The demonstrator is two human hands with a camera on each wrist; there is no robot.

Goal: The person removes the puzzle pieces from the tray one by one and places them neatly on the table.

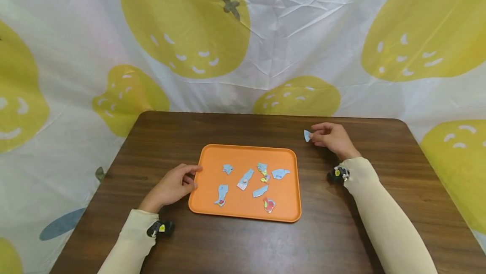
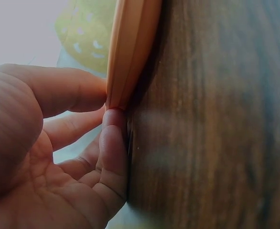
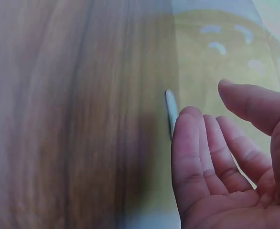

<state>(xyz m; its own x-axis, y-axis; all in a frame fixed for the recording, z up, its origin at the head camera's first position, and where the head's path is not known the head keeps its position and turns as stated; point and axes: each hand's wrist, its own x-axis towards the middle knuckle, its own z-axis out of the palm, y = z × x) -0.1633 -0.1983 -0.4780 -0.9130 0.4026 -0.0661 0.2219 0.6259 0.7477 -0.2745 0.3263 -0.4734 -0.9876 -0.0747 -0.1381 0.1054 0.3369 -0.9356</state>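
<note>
My left hand [image 1: 172, 184] is at the left rim of an orange tray [image 1: 231, 150], its fingertips touching the edge. In the left wrist view, that hand's fingers [image 2: 75, 90] meet the tray's outer side just above the wood. Beyond the tray's far right corner, my right hand [image 1: 332, 139] holds a small flat light-blue piece [image 1: 307, 135] at its fingertips. The right wrist view shows the piece [image 3: 171, 113] edge-on, partly covered by the nearest fingertip. On the tray lie several irregular blue pieces [image 1: 280, 174], some with printed pictures, and a red-and-green one [image 1: 268, 205].
All of this is on a dark brown wooden table [image 1: 326, 231] with rounded far corners. A pale cloth [image 1: 273, 50] printed with big yellow fruits hangs behind the far edge and to both sides. Small dark cameras [image 1: 338, 174] sit at both wrists.
</note>
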